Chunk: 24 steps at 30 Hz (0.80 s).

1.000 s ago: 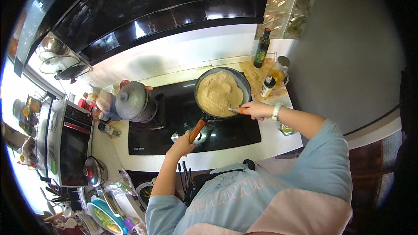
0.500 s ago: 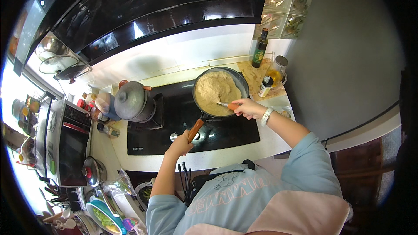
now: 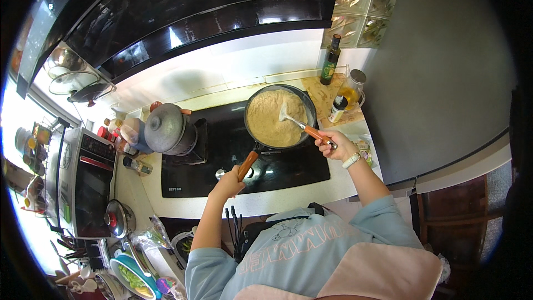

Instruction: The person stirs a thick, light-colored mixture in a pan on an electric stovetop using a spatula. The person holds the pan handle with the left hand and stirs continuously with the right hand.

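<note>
A dark frying pan (image 3: 248, 128) sits over the right side of the black cooktop (image 3: 288, 172), filled with a pale tan, floury powder (image 3: 266, 112). My left hand (image 3: 227, 182) is closed round the pan's wooden handle (image 3: 248, 165) in front of it. In my right hand (image 3: 337, 145) is a spatula (image 3: 297, 122) with an orange-brown wooden handle and a metal shaft. Its blade, coated with powder, rests in the right part of the pan's contents; how deep it reaches is hidden.
A lidded grey pot (image 3: 168, 129) stands on the left burner. Right of the pan are a dark green bottle (image 3: 330, 61), a glass oil jug (image 3: 353, 86) and a small dark-capped jar (image 3: 337, 109). A microwave (image 3: 89, 183) stands far left, with a range hood (image 3: 222, 11) above.
My right hand has moved right and slightly nearer, and the spatula blade now shows above the powder. The powder's mound has been spread flatter. My left hand keeps its hold.
</note>
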{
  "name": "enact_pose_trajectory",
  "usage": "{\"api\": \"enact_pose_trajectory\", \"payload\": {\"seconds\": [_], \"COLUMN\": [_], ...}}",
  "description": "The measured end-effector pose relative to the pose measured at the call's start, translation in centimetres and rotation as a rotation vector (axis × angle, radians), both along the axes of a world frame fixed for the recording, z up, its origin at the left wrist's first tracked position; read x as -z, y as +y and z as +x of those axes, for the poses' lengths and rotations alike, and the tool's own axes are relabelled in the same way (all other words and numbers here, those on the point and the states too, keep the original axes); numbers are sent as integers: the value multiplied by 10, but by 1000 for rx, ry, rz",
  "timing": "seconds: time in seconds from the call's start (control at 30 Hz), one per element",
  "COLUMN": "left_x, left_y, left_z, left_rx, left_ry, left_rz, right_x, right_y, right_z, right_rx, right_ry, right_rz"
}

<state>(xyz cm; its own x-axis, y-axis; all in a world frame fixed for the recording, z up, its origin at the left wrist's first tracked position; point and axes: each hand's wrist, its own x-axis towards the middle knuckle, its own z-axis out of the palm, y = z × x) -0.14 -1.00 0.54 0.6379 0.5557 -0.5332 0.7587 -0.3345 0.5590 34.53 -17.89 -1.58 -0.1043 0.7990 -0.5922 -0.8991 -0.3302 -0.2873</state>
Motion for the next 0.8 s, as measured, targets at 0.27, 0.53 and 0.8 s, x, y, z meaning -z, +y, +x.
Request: {"api": "enact_pose_trajectory", "payload": {"seconds": [0.27, 0.53, 0.8], "left_x": [-2, 3, 3], "left_y": [0, 0, 0], "left_z": [0, 0, 0], "left_rx": [-10, -1, 0], "left_ry": [1, 1, 7], "left_rz": [-3, 2, 8], "right_x": [5, -26, -2], "right_y": [-40, 5, 75], "right_z": [-28, -31, -34], "right_rx": [132, 86, 24], "right_ry": [110, 95, -515], "right_rz": [132, 315, 42]}}
